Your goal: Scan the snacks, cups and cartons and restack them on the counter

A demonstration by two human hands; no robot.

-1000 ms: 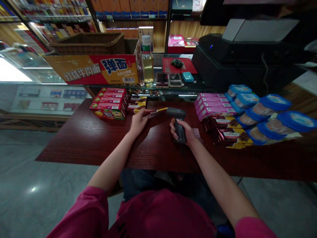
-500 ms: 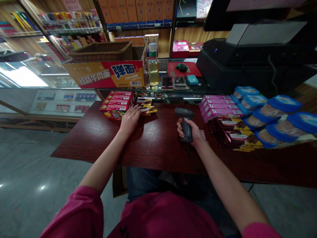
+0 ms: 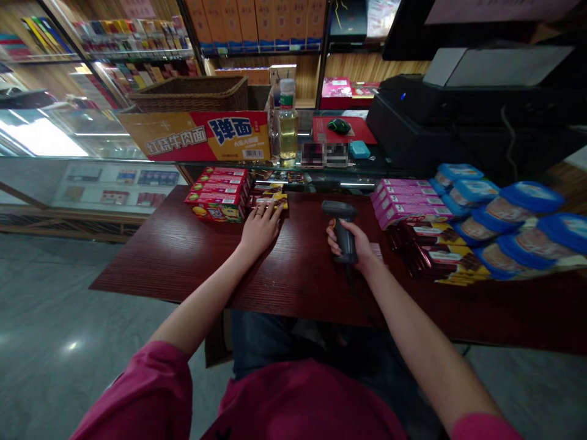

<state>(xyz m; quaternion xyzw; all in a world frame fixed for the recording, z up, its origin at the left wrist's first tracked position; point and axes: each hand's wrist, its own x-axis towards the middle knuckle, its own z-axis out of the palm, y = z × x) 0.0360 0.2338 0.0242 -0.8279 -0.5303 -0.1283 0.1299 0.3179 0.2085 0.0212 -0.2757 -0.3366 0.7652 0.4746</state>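
Observation:
My left hand [image 3: 261, 227] lies with its fingers stretched over the near edge of some brown-and-yellow chocolate packets [image 3: 280, 200], touching them without a closed grip. Just left of these packets stand red snack boxes [image 3: 219, 194] in a block. My right hand [image 3: 353, 241] is wrapped round the handle of a dark barcode scanner [image 3: 340, 211], its head pointing away from me above the table. More chocolate packets [image 3: 440, 253] lie in a pile to the right, beside a stack of pink boxes [image 3: 408, 198].
Blue-lidded tubs [image 3: 523, 208] crowd the table's right side. Behind the dark wooden table [image 3: 293, 275], a glass counter carries a noodle carton [image 3: 197, 137], a bottle [image 3: 288, 128], a mouse [image 3: 338, 126] and black till equipment [image 3: 413, 134].
My left hand has slid right, from the edge of the red boxes onto the chocolate packets. My right hand keeps the scanner in nearly the same place.

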